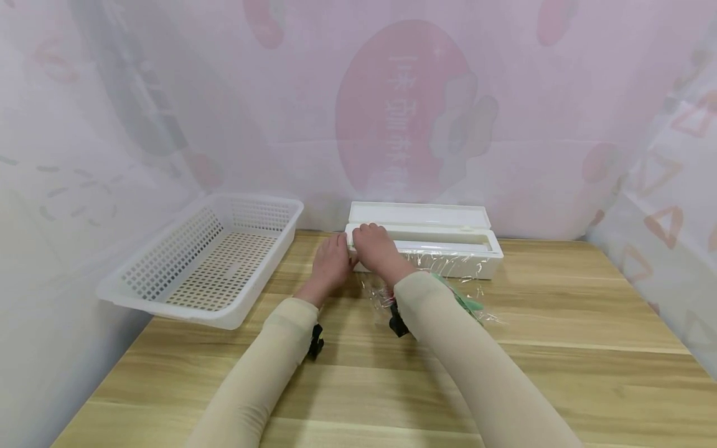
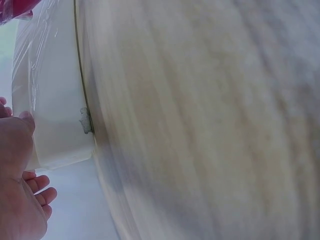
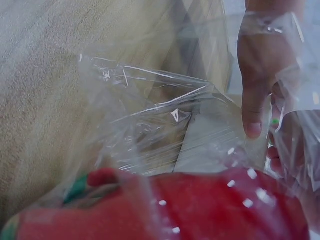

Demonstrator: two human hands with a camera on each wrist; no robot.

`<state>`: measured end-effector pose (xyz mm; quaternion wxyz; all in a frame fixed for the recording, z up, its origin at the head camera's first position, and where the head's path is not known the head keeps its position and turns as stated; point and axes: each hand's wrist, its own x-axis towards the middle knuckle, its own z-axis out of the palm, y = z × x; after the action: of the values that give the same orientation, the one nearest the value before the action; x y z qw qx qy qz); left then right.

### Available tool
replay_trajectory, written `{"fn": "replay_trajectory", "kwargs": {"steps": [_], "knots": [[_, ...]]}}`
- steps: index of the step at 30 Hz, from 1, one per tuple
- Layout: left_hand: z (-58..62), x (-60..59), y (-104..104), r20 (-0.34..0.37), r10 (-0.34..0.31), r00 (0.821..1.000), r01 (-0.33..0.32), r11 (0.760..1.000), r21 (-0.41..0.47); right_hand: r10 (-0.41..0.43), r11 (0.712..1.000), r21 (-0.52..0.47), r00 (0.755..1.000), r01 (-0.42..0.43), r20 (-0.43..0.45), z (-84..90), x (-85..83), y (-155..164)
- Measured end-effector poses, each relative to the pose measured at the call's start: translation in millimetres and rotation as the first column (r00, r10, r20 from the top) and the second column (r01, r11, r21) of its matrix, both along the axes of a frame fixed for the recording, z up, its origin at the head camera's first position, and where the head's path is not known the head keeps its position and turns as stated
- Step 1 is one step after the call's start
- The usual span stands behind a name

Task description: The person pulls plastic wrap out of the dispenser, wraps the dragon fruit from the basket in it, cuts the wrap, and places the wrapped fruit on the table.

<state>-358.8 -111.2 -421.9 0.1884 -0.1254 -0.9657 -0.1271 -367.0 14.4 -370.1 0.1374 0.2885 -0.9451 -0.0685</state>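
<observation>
A long white cling film box (image 1: 484,269) stands at the back of the table with its lid (image 1: 420,215) raised. Clear film (image 3: 150,107) comes over its front edge and spreads toward me, creased. My left hand (image 1: 332,264) grips the box's left end, thumb on the front face and fingers round the end. Right beside it, my right hand (image 1: 376,247) curls over the upper front edge; what its fingertips hold is hidden. Under the film and right forearm lies a shiny red thing (image 3: 215,210) with green parts (image 1: 472,305), its kind unclear.
To the left, a white perforated plastic basket (image 1: 257,274) reaches past the table's left edge. Wood-grain table (image 1: 571,361) extends to the right and front. Printed cloth (image 1: 302,106) hangs behind and at both sides.
</observation>
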Motion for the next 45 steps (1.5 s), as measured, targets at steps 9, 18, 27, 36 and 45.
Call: {"fn": "replay_trajectory", "kwargs": {"steps": [9,18,27,36,45], "knots": [[1.0,-2.8,1.6,0.040,0.007,0.999,-0.007,1.000,-0.001,-0.014,1.000,0.021,1.000,0.014,-0.005,-0.6,-2.2,3.5],[3.4,-0.8,-2.2,0.093,0.026,0.995,-0.030,0.999,0.039,-0.010,0.999,0.038,1.000,0.010,-0.003,0.7,-2.5,10.6],[4.3,-0.6,-2.6,0.089,0.027,0.996,-0.028,1.000,0.005,0.013,0.999,0.030,1.000,-0.013,-0.002,3.1,-2.3,21.6],[2.4,-3.9,-3.3,0.088,0.034,0.996,-0.032,0.999,-0.025,0.023,0.999,0.024,1.000,-0.023,0.006,4.5,-1.0,28.5],[3.8,-3.4,-4.7,0.104,0.032,0.994,-0.028,0.999,-0.036,0.051,0.998,0.022,0.998,-0.051,-0.029,3.3,-2.8,33.0]]}}
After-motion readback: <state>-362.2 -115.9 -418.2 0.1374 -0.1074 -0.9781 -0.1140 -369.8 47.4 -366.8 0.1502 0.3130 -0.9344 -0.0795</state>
